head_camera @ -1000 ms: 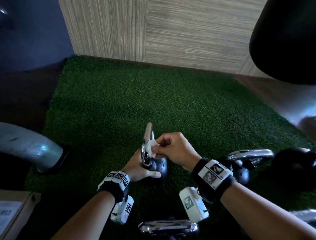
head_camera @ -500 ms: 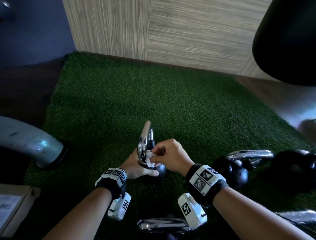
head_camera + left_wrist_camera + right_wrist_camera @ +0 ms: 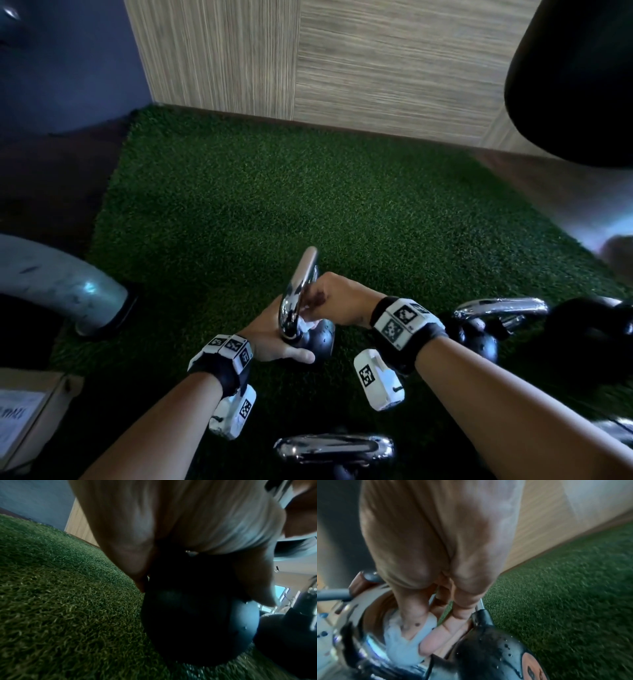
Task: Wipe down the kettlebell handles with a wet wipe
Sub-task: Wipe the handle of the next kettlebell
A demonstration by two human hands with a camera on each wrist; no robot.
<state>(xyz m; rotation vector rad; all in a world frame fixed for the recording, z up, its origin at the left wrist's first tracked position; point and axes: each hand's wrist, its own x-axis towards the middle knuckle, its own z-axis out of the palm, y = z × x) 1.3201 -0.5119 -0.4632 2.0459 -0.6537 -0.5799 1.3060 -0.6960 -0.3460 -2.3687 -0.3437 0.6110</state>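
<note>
A person's right hand (image 3: 337, 301) presses a white wipe (image 3: 306, 322) against the lower part of a chrome handle (image 3: 298, 294), low and centre in the head view. The wipe sits bunched between the curled fingers (image 3: 435, 641) and the metal, just above where the handle meets the black ball of the kettlebell (image 3: 317, 337). In the right wrist view the wipe (image 3: 399, 642) shows at lower left, pinched under thumb and fingers against the handle (image 3: 359, 635), with the wet, dark ball (image 3: 488, 649) just right of it.

The left hand (image 3: 270, 339) cups the ball from the left side of the frame, thumb lying along its near edge and fingers wrapped behind it. The left wrist view shows the palm (image 3: 171, 520) over the top of the kettlebell (image 3: 188, 622), thumb and fingers curled down either side. The kettlebell stands on green turf (image 3: 308, 205), its handle tilted toward the upper centre of the frame.

A second kettlebell (image 3: 479, 329) stands just right of the right wrist, its chrome handle lying across the top. A third chrome handle (image 3: 334, 445) shows at the bottom centre edge. A grey pipe (image 3: 61, 284) curves in at mid left, and a cardboard box (image 3: 30, 411) fills the lower left corner. A striped wood-look wall (image 3: 342, 61) runs along the top, with a large black shape (image 3: 575, 78) at upper right.
</note>
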